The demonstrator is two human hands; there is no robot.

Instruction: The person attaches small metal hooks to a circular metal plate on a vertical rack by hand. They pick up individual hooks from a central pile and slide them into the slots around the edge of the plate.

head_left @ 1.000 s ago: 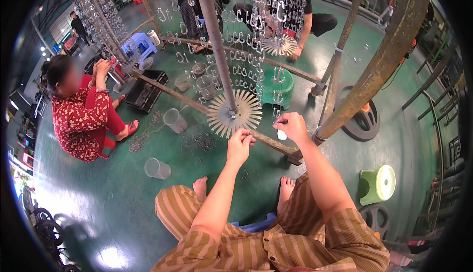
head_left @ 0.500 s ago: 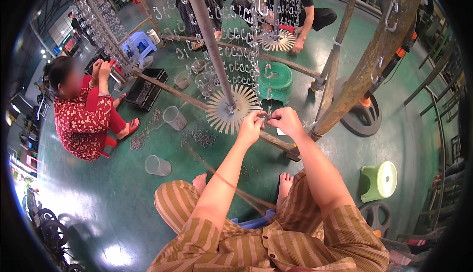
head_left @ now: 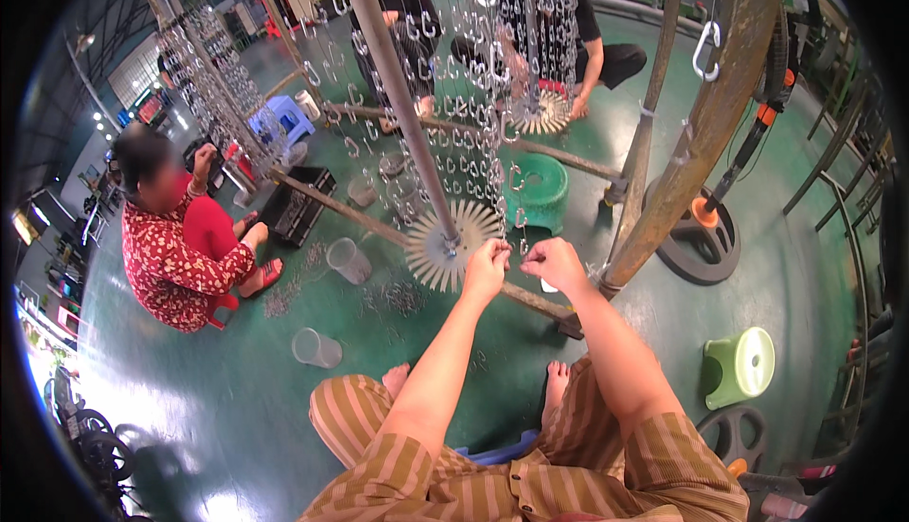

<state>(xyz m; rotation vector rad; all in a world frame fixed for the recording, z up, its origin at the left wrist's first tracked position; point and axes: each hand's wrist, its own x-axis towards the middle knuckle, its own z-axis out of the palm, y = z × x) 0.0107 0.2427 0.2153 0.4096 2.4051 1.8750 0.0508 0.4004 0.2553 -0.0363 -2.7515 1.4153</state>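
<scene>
Strands of shiny C-shaped metal hooks [head_left: 494, 158] hang down in front of me beside a pale slotted disc [head_left: 434, 259] on a metal pole. Under these strands, my left hand [head_left: 486, 268] is pinched closed close to the disc's right edge; what is between its fingertips is too small to make out. A little to its right, my right hand [head_left: 559, 265] has thumb and forefinger pinched at the bottom metal hook [head_left: 524, 247] of one strand. A small gap separates the two hands.
Rusty frame bars [head_left: 540, 306] cross below the hands. Beyond stand a green stool [head_left: 542, 191] and clear plastic cups [head_left: 348, 262], with loose hooks [head_left: 398, 297] scattered on the floor. A light-green stool [head_left: 743, 368] is at right. A person in red [head_left: 180, 262] sits left; others crouch behind.
My hands have parted slightly from their joined position at the strand's end. The view has shifted a little, and the person on the left has lowered one arm.
</scene>
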